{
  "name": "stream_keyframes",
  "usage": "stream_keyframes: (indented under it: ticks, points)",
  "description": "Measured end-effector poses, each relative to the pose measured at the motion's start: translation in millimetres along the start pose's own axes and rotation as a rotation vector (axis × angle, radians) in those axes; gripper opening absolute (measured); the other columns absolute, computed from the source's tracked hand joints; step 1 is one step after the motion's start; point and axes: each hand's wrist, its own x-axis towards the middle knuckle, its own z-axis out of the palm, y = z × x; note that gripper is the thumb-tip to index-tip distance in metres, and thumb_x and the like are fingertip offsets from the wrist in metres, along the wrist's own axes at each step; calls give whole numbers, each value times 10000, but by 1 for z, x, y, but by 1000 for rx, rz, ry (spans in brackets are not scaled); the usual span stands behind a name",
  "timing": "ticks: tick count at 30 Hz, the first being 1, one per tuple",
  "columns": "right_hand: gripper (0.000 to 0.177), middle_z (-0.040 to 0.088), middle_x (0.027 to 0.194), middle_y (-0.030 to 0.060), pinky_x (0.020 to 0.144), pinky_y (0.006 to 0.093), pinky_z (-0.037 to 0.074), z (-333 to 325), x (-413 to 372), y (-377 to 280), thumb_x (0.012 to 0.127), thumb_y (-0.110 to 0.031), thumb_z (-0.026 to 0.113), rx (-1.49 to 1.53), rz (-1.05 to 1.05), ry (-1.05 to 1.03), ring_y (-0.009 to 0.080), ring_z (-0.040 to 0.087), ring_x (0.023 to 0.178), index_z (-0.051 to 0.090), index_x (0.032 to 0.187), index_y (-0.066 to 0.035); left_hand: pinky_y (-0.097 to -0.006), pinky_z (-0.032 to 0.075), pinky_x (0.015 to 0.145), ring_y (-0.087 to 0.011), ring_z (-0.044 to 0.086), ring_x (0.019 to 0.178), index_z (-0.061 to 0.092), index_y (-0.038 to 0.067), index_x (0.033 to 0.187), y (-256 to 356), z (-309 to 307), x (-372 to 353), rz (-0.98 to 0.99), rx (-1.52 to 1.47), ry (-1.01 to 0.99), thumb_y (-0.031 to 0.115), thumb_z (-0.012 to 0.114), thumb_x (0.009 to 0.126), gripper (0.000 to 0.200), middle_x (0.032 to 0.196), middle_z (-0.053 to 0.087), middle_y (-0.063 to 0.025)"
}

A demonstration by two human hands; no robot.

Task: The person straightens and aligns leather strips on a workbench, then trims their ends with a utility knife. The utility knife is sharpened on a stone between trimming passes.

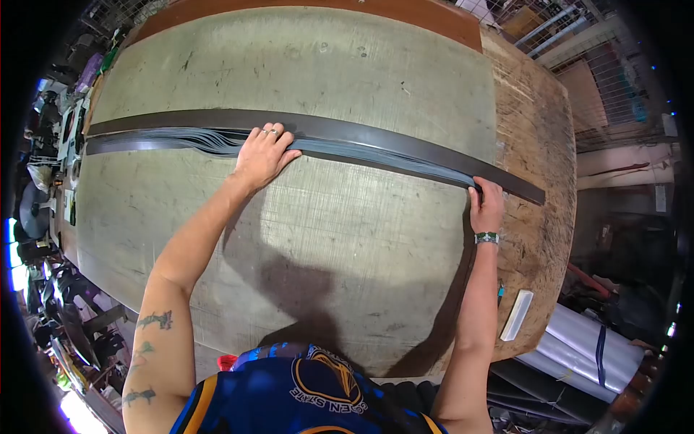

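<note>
A stack of long thin dark strips [376, 156] runs across the table, fanned apart at its left part. Along its far side lies a long flat dark bar [347, 133]. My left hand [266, 153] rests over the strips near their middle, fingers closed across them and the thumb at the near edge. At the right end of the strips, my right hand [487, 204] grips them between thumb and fingers. The bar extends to the right past that hand.
The strips lie on a greenish mat [347, 239] over a worn wooden table [535, 239]. A white block [517, 315] sits at the near right. Silvery rolls [593, 347] stand beyond the right edge, and clutter lines the left side.
</note>
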Motion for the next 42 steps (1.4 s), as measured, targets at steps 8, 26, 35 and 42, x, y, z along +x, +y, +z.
stream_keyframes:
  ticks: [8,26,35,42]
  points:
    - [599,655,1312,181,1096,544,433,50,42,-146,868,-182,788,120,-289,-124,418,602,1211,559,1400,-26,-448,457,974,-313,578,1167,632,92,1131,-3,10,1,32,-19,43,481,620,1011,407,1188,599,-122]
    - [311,676,1120,186,912,509,484,115,56,-233,1021,-211,658,-103,-268,-147,413,617,1071,632,1275,-34,-391,453,963,-258,599,1157,634,121,1124,-262,3,-138,96,66,191,654,565,962,562,1215,659,-93]
    - [369,651,1201,229,955,530,465,113,52,-243,1072,-254,605,-212,-52,-254,457,591,1115,590,1343,-4,-407,471,998,-273,616,1158,664,95,1089,-517,-34,-260,-49,185,213,709,572,916,644,1174,677,-102]
    - [394,629,1283,259,1019,509,458,113,50,-252,1089,-225,581,-341,96,-326,455,575,1200,566,1372,49,-414,452,992,-278,600,1156,668,88,1080,-633,-56,-323,-221,233,152,682,603,918,619,1144,651,-105]
